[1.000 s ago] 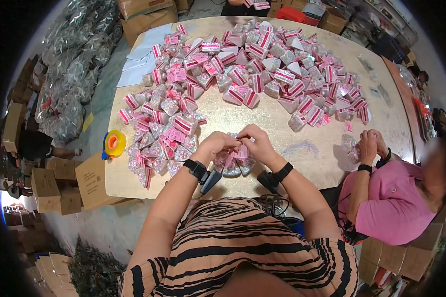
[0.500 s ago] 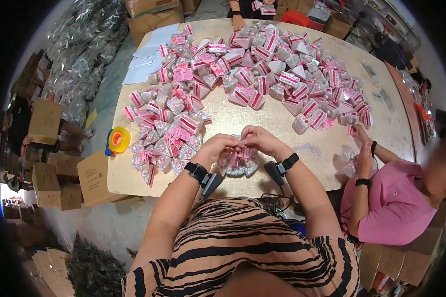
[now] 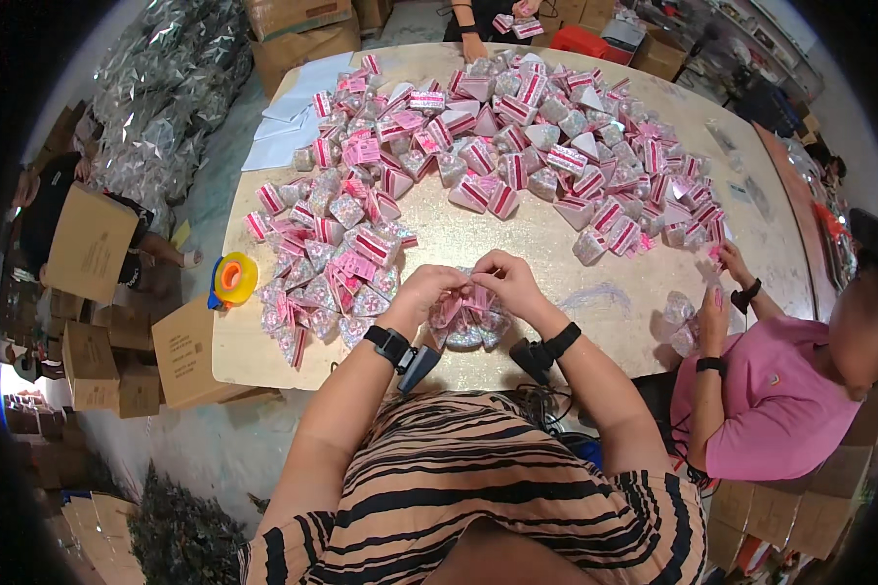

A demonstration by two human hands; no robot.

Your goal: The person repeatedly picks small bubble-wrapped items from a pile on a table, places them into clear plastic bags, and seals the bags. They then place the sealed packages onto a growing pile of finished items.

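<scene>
Near the table's front edge, my left hand (image 3: 433, 292) and my right hand (image 3: 510, 283) meet with fingertips pinched together. Below them hangs or rests a small cluster of clear, glittery packets (image 3: 466, 335) with pink parts at their tops. Both hands appear to grip the gathered upper ends of this cluster; exactly what lies between the fingertips is hidden. To the left of my left hand is a heap of similar packets (image 3: 312, 283) with pink-and-white labels. A larger heap (image 3: 556, 136) of the same kind spreads across the far half of the table.
A yellow tape roll (image 3: 233, 280) sits at the table's left edge. White sheets (image 3: 283, 122) lie at the far left. A co-worker in a pink shirt (image 3: 771, 400) handles packets on the right; another person's hand (image 3: 473, 49) is at the far edge. Cardboard boxes (image 3: 200, 351) stand on the floor.
My hands stay over the cluster with only slight finger movement. The co-worker on the right has shifted both hands. At left, a person carrying a cardboard box has come further into view.
</scene>
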